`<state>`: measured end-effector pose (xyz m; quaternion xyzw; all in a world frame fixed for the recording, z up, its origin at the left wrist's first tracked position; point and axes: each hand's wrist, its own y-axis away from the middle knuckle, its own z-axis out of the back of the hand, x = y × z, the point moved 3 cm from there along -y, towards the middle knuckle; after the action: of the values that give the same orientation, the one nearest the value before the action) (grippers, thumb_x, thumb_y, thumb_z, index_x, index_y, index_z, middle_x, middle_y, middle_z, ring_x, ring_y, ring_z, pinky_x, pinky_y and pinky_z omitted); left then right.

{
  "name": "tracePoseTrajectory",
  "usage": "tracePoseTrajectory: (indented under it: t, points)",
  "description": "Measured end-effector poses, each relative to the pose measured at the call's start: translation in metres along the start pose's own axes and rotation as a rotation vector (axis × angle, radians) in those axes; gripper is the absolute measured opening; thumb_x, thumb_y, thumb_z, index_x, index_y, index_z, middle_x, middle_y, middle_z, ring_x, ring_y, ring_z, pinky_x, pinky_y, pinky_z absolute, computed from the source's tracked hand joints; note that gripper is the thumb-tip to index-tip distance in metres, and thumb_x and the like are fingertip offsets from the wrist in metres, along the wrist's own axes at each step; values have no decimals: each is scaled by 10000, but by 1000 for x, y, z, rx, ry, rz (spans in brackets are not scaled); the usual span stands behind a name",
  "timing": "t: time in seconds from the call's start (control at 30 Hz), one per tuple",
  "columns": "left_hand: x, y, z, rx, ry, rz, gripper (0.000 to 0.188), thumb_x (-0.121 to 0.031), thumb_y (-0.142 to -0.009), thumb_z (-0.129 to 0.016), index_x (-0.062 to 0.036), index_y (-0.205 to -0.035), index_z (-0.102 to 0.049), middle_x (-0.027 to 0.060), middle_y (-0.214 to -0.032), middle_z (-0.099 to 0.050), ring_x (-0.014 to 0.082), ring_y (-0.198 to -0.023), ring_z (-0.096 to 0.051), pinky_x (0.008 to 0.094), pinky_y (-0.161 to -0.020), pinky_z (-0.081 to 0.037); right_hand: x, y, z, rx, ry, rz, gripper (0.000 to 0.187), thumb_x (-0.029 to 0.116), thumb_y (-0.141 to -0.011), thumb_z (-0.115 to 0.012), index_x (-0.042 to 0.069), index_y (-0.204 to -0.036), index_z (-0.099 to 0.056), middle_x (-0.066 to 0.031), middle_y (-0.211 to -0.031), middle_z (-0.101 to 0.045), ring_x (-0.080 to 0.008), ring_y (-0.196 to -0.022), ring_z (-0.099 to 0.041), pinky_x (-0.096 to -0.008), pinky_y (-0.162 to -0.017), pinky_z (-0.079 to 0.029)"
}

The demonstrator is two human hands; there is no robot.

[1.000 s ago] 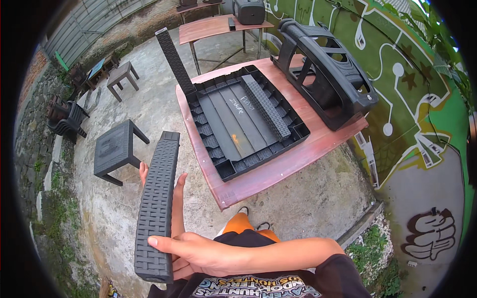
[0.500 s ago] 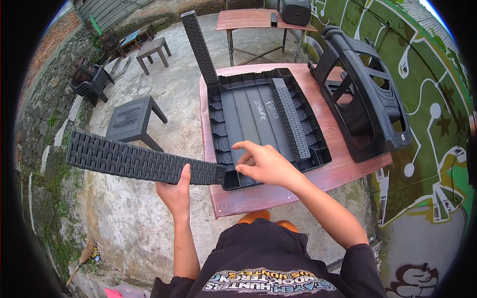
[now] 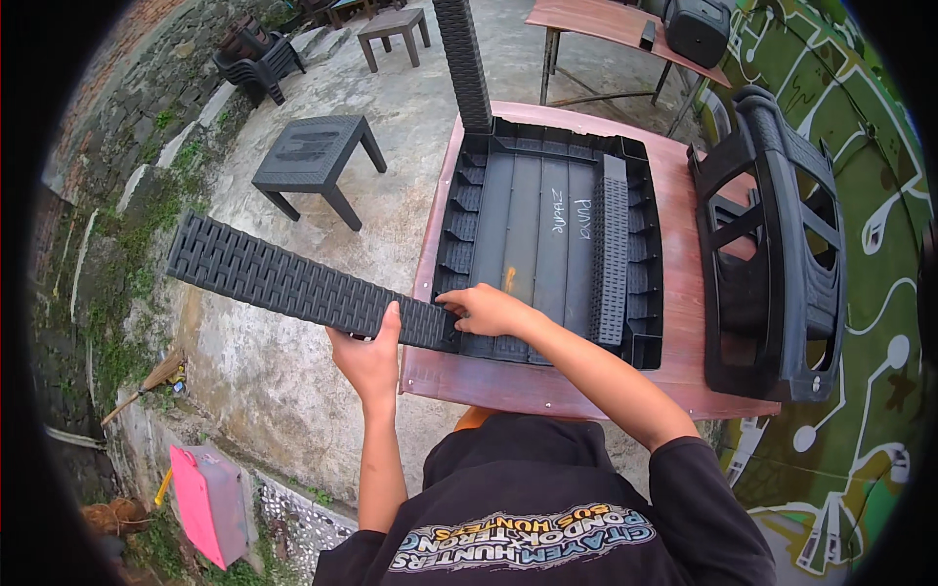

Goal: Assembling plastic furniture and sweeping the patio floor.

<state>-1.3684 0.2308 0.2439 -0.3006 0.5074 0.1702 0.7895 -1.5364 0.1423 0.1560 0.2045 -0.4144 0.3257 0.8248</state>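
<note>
My left hand [image 3: 369, 361] grips a black plastic table leg [image 3: 283, 283] with a woven pattern, its thumb on the upper face. The leg slants out to the left, its inner end at the near left corner of an upturned black tabletop [image 3: 508, 234]. My right hand [image 3: 489, 311] has its fingers bent together at that end; whether something small is in them is hidden. Another woven leg [image 3: 467, 78] stands upright at the tabletop's far left corner. A third leg [image 3: 611, 254] lies loose inside the tabletop, along its right side.
The tabletop rests on a reddish table [image 3: 576, 398]. A black plastic chair [image 3: 777, 244] lies on its right part. Beyond stand a small black table [image 3: 311, 156], stacked chairs [image 3: 256, 66] and a table with a black speaker [image 3: 697, 39]. A pink box [image 3: 200, 503] and broom [image 3: 156, 376] are lower left.
My right hand has come down and left from above the tabletop to the leg's inner end. My left hand still holds the leg. The view has shifted, moving the scene rightward.
</note>
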Motion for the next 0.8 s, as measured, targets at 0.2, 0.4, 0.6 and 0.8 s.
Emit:
tracePoseTrajectory:
  t: [0.2,0.4,0.6,0.8]
  points:
    - [-12,21,-15,-65,-114,-5,520,-186,-748,-821,55,-1118,-546,138,-990,-674,213,-884,-660,341,-817,-513,-10,-4,-4,36,8,68,486,153,-729,-759,40,-1186,-637,-187,-1008,-697,-349,-935,-670,-412,-846,-534]
    - [-19,30,-27,-111,-249,-46,560,-186,-698,-844,31,-1114,-538,156,-962,-674,234,-854,-677,355,-778,-523,-27,-5,-10,4,61,145,405,161,-750,-753,61,-1131,-657,-191,-922,-697,-348,-890,-675,-433,-797,-539]
    - [-27,37,-42,6,-222,-98,543,-168,-693,-842,18,-1103,-537,146,-952,-677,232,-852,-680,349,-770,-524,-30,-14,-1,98,205,210,314,190,-754,-755,62,-1028,-673,-177,-865,-696,-349,-864,-675,-453,-755,-534]
    - [-19,46,-42,-75,-319,-129,442,-133,-699,-827,19,-1038,-588,137,-911,-687,237,-830,-685,343,-758,-527,-36,-17,6,176,141,202,299,173,-774,-729,89,-1059,-693,-144,-904,-714,-316,-877,-684,-435,-776,-536]
